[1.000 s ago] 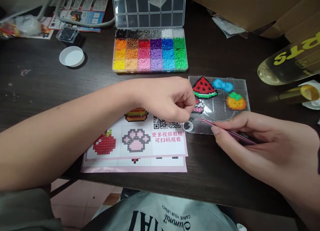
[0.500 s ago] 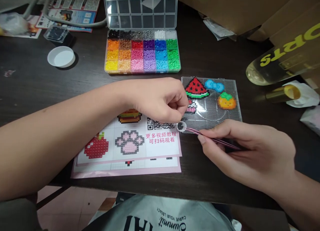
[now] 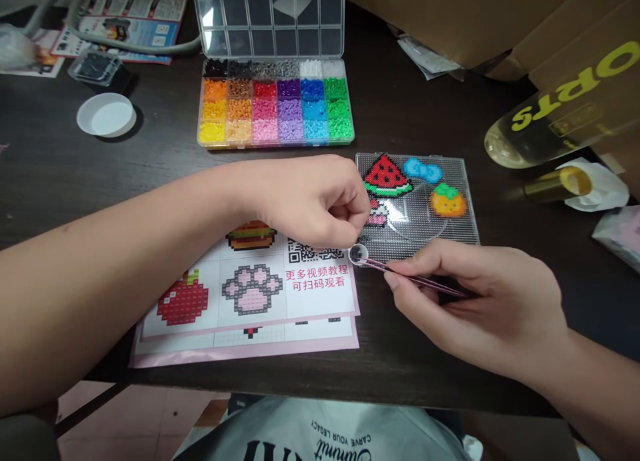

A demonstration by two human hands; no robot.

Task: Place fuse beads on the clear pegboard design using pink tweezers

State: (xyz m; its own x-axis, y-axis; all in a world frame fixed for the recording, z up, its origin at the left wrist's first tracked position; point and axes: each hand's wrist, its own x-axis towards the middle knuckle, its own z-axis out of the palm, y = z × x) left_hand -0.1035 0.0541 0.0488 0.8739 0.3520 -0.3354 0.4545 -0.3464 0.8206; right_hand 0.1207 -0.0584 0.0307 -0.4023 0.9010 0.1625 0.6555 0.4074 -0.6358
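My left hand (image 3: 320,201) is closed, its curled fingers at the left edge of a clear pegboard (image 3: 410,238). Just under those fingertips is a small round white cup (image 3: 359,255) with black beads in it; the pinch on its rim is partly hidden. In my right hand (image 3: 480,301) is a pair of thin pink tweezers (image 3: 425,281), its tips reaching into the cup. On the pegboard lie bead shapes: a watermelon slice (image 3: 385,176), a blue bow (image 3: 423,170), an orange fruit (image 3: 448,200) and a pink-and-white piece (image 3: 378,214) partly behind my left hand.
Beyond my left hand stands an open box of sorted coloured beads (image 3: 277,108). Printed pattern sheets (image 3: 320,304) lie under my left forearm. A white dish (image 3: 107,114) and a small clear box (image 3: 100,68) are at the left; a bottle (image 3: 510,141) lies at the right.
The view has shifted slightly, so most things appear a little farther left. Both hands keep nearly the same pose, and the tweezer tips stay at the cup.
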